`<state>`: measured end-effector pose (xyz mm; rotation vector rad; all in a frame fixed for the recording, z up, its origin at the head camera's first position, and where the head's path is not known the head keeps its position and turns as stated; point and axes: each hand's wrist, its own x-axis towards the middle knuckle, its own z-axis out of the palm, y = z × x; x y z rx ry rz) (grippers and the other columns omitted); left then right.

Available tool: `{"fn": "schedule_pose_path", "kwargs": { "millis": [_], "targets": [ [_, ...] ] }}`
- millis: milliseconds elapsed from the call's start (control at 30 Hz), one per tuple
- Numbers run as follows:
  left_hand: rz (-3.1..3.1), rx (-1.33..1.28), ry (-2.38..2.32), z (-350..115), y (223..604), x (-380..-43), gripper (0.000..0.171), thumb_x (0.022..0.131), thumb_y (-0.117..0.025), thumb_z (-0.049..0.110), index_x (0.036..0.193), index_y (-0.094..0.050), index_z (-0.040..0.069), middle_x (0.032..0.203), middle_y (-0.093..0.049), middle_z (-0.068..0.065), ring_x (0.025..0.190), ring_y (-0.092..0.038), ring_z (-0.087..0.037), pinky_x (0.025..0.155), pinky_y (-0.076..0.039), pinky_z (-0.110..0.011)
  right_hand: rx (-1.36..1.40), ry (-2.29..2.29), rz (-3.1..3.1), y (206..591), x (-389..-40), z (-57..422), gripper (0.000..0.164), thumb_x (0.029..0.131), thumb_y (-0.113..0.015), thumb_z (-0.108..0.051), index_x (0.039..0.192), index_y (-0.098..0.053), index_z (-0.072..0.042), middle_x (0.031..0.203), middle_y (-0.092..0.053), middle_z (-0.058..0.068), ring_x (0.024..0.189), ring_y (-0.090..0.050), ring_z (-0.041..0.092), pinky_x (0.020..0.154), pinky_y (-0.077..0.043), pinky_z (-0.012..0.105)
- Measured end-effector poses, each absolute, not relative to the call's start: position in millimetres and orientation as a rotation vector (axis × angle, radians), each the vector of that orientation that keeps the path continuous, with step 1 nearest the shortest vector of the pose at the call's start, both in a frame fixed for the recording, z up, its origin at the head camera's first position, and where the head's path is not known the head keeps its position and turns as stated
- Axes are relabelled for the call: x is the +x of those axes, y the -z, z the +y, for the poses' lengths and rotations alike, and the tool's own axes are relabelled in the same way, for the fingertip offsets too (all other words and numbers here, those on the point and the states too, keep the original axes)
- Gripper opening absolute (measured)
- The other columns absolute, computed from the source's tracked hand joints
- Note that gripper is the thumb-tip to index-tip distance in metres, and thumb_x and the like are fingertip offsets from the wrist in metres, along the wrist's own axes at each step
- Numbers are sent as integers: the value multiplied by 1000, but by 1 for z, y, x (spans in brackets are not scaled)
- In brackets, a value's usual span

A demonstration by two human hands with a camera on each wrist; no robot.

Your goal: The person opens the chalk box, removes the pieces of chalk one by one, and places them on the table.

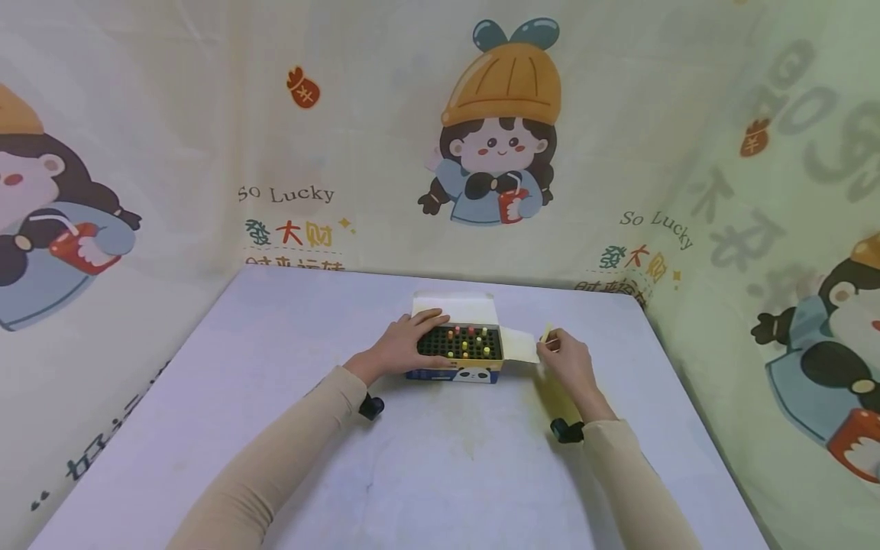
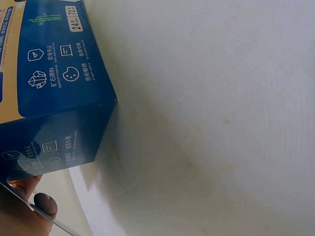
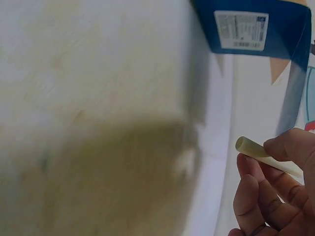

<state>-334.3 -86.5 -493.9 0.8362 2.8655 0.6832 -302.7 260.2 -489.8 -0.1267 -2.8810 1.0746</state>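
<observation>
An open blue box of coloured chalk sticks (image 1: 459,351) lies on the white table (image 1: 275,367), its lid flap up at the back and a side flap folded out to the right. My left hand (image 1: 406,345) rests on the box's left end, fingers laid flat over the dark tray and thumb at the near side. In the left wrist view the box's blue side (image 2: 49,88) fills the top left, with a fingertip (image 2: 44,204) below it. My right hand (image 1: 567,359) pinches a pale yellow chalk stick (image 3: 263,156) just right of the box.
Printed cartoon cloth forms walls behind and on both sides of the table. A yellowish stain (image 1: 474,420) marks the tabletop in front of the box. The box's barcode end (image 3: 241,29) shows in the right wrist view.
</observation>
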Motion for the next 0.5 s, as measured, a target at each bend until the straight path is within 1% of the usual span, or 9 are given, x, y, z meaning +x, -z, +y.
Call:
{"fn": "schedule_pose_path", "kwargs": {
  "millis": [100,300,433,500],
  "targets": [
    [2868,832,-677,-86,493,-334,95,86,-67,75,164,-29,37,172,-22,8,146,-35,-49,111,-30,-74,-154,-1030,-2904,494,-303,267,31,101,-62,-25,120,-63,0,115,-73,23,101,-69,37,82,-55,47],
    [2870,818,-673,-86,495,-336,95,85,-66,77,164,-29,38,172,-22,8,146,-36,-47,111,-30,-73,-177,-885,-2979,498,-302,279,37,100,-62,-29,121,-67,2,115,-74,22,102,-69,39,88,-52,53],
    [2872,821,-688,-86,496,-337,96,84,-66,77,164,-30,38,171,-23,8,146,-35,-49,111,-30,-74,-174,-805,-3028,499,-301,287,41,99,-61,-29,121,-68,5,115,-74,23,100,-69,39,90,-49,56],
    [2873,825,-689,-86,496,-337,96,84,-66,78,164,-30,38,171,-24,8,146,-35,-50,111,-30,-74,-181,-775,-3042,499,-300,290,40,98,-61,-29,121,-68,4,113,-75,22,100,-69,40,91,-47,58]
  ]
}}
